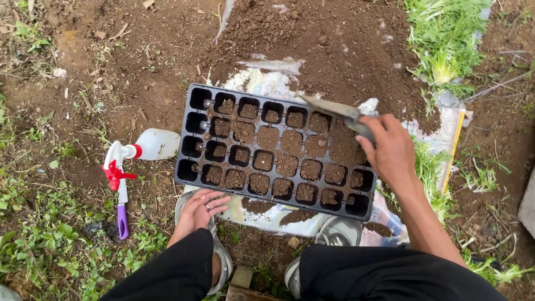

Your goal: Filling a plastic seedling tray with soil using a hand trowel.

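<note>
Nearest the camera, two knees in black trousers [384, 276] frame the lower edge, with grey shoes [340, 231] on a soil-strewn printed sheet [262, 214].

The left hand [199, 210] rests flat on the left shoe, fingers spread, a ring on one finger. It holds nothing and sits just below the tray's near left corner.

Left of that hand, a spray bottle [147, 147] lies on its side on the dirt. Its long axis runs left to right, with the white body to the right and the red trigger head to the left. A purple-handled tool [122, 214] lies just below the head, its axis near vertical in the frame.

The black seed tray [192, 178] lies on the sheet, long axis left to right and tilted slightly down toward the right. Its cells run four deep. Cells in the middle and right hold brown soil, many nearly full. The far-left column is almost empty, and the neighbouring columns are part filled. Loose soil covers the ribs at the upper right.

The right hand [390, 150] is closed around the handle of a trowel [329, 107], held over the tray's far right corner. The blade points left, its axis nearly level and rising slightly leftward.

Beyond the tray lies a soil heap [312, 39]. Grass [446, 39] grows at far right.
</note>
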